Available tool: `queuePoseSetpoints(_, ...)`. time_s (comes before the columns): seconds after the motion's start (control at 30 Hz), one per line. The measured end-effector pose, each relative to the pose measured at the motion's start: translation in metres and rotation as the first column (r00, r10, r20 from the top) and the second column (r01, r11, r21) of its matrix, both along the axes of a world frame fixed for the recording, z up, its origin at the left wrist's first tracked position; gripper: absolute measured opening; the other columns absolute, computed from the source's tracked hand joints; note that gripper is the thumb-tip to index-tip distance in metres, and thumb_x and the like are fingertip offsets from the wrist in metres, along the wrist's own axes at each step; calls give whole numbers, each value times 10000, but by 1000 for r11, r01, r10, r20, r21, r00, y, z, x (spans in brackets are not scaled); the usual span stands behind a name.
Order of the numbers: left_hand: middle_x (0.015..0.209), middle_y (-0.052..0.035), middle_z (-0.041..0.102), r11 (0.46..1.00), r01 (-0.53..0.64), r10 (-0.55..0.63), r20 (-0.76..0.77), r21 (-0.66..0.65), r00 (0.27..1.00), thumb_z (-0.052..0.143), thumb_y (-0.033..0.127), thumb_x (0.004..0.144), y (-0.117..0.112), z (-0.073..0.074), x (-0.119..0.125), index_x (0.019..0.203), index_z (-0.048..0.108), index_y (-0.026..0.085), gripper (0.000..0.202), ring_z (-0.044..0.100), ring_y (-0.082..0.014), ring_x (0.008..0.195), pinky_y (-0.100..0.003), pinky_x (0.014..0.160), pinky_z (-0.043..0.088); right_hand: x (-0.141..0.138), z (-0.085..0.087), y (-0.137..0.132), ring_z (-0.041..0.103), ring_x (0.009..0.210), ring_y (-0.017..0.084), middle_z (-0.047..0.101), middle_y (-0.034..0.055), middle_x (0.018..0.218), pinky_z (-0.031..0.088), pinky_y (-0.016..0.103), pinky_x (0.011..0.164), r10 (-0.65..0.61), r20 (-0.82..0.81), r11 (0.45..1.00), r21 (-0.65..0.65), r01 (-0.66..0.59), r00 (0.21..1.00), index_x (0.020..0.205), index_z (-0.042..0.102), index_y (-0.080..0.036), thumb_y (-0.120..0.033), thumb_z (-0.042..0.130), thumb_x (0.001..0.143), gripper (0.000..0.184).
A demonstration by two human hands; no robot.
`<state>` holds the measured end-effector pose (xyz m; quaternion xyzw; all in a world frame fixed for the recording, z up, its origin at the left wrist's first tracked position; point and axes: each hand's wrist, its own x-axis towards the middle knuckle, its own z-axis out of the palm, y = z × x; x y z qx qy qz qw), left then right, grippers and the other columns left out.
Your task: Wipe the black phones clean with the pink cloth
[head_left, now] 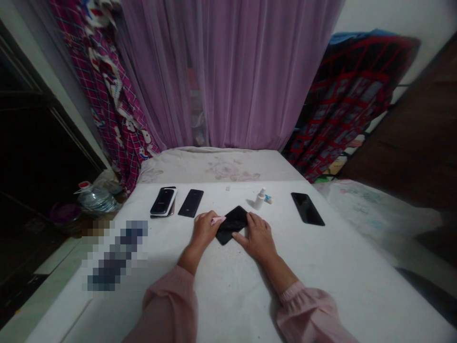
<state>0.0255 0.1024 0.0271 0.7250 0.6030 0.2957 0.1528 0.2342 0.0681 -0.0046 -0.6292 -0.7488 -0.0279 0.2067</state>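
A black phone (pixel 225 237) lies turned at an angle on the white cloth in the middle, with a darker patch or piece across its upper part that I cannot make out. My left hand (pixel 204 232) is closed at its left side, with a small pink cloth (pixel 218 219) sticking out from the fingers over the phone. On the right side my right hand (pixel 260 237) grips the phone, thumb at the lower edge and fingers at the right corner. Just beyond stands a white spray bottle (pixel 259 199), with a small blue-and-white item (pixel 268 199) beside it.
To the left lie a dark phone (pixel 191 203) and a stack of phones (pixel 163 202). Another black phone (pixel 307 208) rests on the right. A blurred-out patch (pixel 117 255) covers something at the left edge. Purple curtains (pixel 246 71) hang behind the table (pixel 221 305).
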Motion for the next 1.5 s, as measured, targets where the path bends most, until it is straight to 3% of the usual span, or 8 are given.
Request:
queuePoseSetpoints(0.17, 795, -5, 722, 1000, -13, 13, -3, 28, 1000, 661, 322, 859, 5, 0, 2, 811, 671, 232, 102, 662, -193, 831, -318, 844, 439, -4, 3, -3, 481, 1237, 349, 529, 209, 1372, 336, 477, 1026, -35, -21, 999, 22, 36, 999, 1381, 475, -89, -689, 494, 850, 802)
queuePoseSetpoints(0.53, 966, -27, 754, 997, 29, -31, 39, 68, 999, 680, 310, 842, -17, -4, -9, 947, 718, 244, 130, 669, -206, 953, -343, 927, 448, -7, 5, -5, 472, 1240, 346, 528, 208, 1373, 323, 477, 1037, -57, -17, 998, 39, 57, 998, 1392, 462, -95, -671, 494, 862, 784)
queuePoseSetpoints(0.8, 803, -21, 723, 999, -37, 36, 16, 34, 999, 674, 309, 848, -10, -2, -7, 813, 708, 216, 104, 651, -177, 801, -287, 758, 447, -8, 4, -5, 479, 1228, 347, 536, 209, 1359, 335, 479, 1024, -57, -24, 996, 72, 58, 998, 1367, 486, -88, -669, 502, 859, 771)
queuePoseSetpoints(1.07, 783, -11, 698, 995, -101, 101, -50, 0, 994, 656, 287, 855, 1, 0, -5, 808, 670, 214, 88, 633, -188, 820, -302, 794, 394, -7, 2, -6, 472, 1260, 355, 519, 221, 1381, 353, 500, 1025, -58, -78, 996, 58, 63, 995, 1388, 463, -92, -651, 529, 855, 776)
queuePoseSetpoints(1.13, 787, -8, 697, 996, -94, 93, -55, -4, 994, 654, 280, 856, 2, 0, -5, 813, 669, 217, 77, 635, -186, 829, -302, 807, 395, -3, 5, -3, 434, 1312, 359, 457, 235, 1444, 352, 510, 1036, 9, -77, 998, 62, -5, 997, 1426, 419, -94, -674, 534, 841, 832)
queuePoseSetpoints(1.2, 793, -5, 697, 997, -79, 79, -57, -3, 995, 652, 272, 856, 2, 0, -6, 821, 669, 221, 64, 638, -187, 843, -306, 827, 397, 1, 11, 5, 364, 1378, 359, 381, 232, 1507, 326, 519, 1070, 152, -47, 987, 51, -149, 987, 1457, 384, -102, -703, 545, 819, 892)
queuePoseSetpoints(1.3, 806, -2, 700, 999, -47, 47, -57, 8, 997, 646, 273, 857, 3, 0, -8, 830, 670, 227, 59, 642, -188, 866, -315, 862, 401, 6, 25, 23, 286, 1427, 365, 340, 217, 1539, 270, 546, 1110, 362, 14, 932, -28, -362, 932, 1479, 368, -119, -732, 561, 789, 942)
queuePoseSetpoints(1.5, 806, 0, 710, 1000, 13, -12, -51, 17, 999, 644, 275, 854, 7, -1, -10, 828, 670, 228, 60, 651, -189, 851, -320, 865, 418, 12, 37, 42, 420, 1329, 355, 510, 205, 1407, 297, 556, 1084, 483, 17, 868, -140, -476, 876, 1422, 458, -128, -731, 575, 784, 886)
